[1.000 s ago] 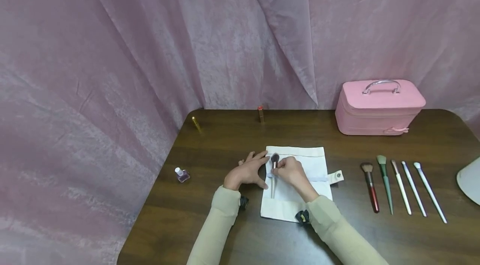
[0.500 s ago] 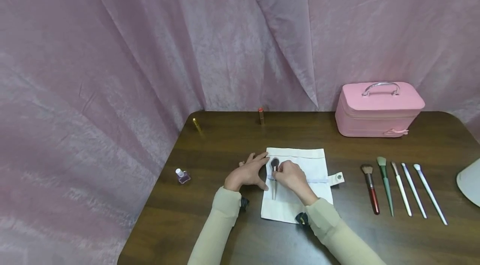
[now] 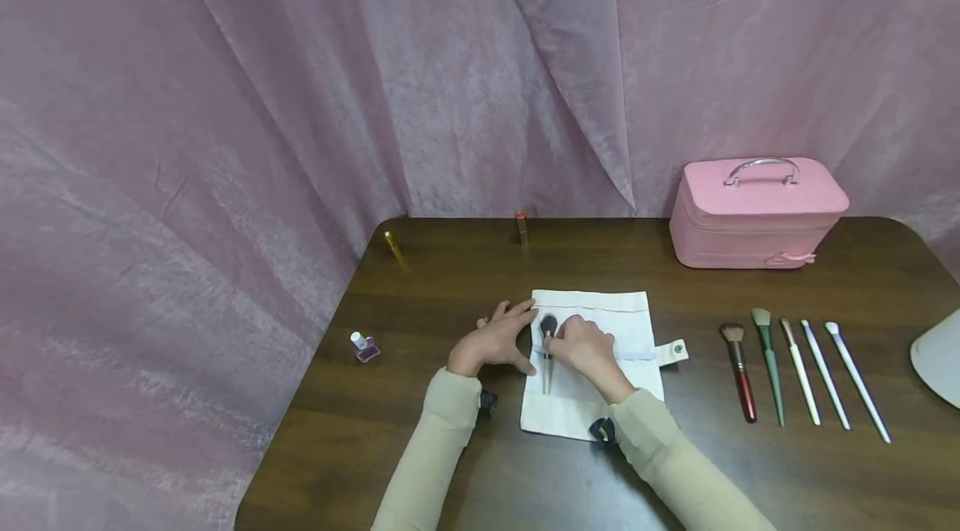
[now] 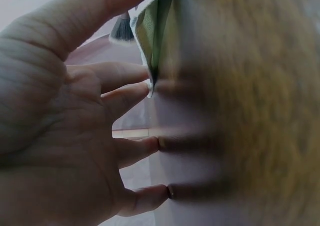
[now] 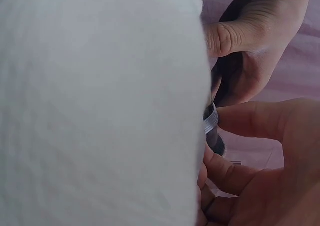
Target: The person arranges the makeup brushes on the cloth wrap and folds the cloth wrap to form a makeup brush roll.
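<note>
At the centre of the frame a white cloth brush roll (image 3: 600, 323) lay open on the table (image 3: 450, 281), one dark-bristled brush (image 3: 548, 331) resting on its left edge. The left hand (image 3: 495, 341) pressed flat with spread fingers beside that edge; the right hand (image 3: 588, 345) pinched the brush's ferrule. To the right lay five loose brushes (image 3: 798, 368), and at upper right stood one closed pink case (image 3: 757, 214); no writing was legible.
</note>
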`<state>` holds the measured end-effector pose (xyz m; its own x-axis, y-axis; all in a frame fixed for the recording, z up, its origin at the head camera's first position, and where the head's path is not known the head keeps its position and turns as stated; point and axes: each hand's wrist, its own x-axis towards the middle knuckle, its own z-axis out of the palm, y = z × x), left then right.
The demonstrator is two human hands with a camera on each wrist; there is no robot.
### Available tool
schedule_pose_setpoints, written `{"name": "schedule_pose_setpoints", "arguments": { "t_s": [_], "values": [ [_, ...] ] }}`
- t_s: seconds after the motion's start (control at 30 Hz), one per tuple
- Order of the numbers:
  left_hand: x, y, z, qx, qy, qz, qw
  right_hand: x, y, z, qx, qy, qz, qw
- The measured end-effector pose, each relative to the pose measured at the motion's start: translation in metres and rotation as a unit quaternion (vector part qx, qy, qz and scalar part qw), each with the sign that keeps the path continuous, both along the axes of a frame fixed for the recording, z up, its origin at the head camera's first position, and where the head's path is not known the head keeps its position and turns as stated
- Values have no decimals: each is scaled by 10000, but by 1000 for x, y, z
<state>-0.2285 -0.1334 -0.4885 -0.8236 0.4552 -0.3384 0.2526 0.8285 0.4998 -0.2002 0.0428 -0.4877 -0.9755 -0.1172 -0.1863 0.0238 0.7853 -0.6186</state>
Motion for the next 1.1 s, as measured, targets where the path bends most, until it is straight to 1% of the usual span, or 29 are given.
{"name": "schedule_pose_setpoints", "arguments": {
  "t_s": [0.2, 0.37, 0.6, 0.77, 0.9, 1.1],
  "values": [
    [0, 1, 0, 28, -23, 55, 10000, 1, 2, 4, -193, 41, -7, 9998],
    [0, 0, -1, 1, -19, 40, 10000, 3, 7, 14, -679, 78, -45, 9977],
    [1, 0, -1, 11, 11, 95, 10000, 2, 23, 28, -1213, 512, -149, 9912],
    [3, 0, -2, 53, 21, 143, 9999, 3, 35, 35, -1562, 871, -99, 9838],
    [2, 1, -2, 66, 26, 108, 9999, 5, 47, 36, -1620, 1077, -43, 9809],
    [2, -1, -1, 22, 2, 20, 10000, 12, 64, 38, -1450, 1104, -7, 9833]
  ]
}}
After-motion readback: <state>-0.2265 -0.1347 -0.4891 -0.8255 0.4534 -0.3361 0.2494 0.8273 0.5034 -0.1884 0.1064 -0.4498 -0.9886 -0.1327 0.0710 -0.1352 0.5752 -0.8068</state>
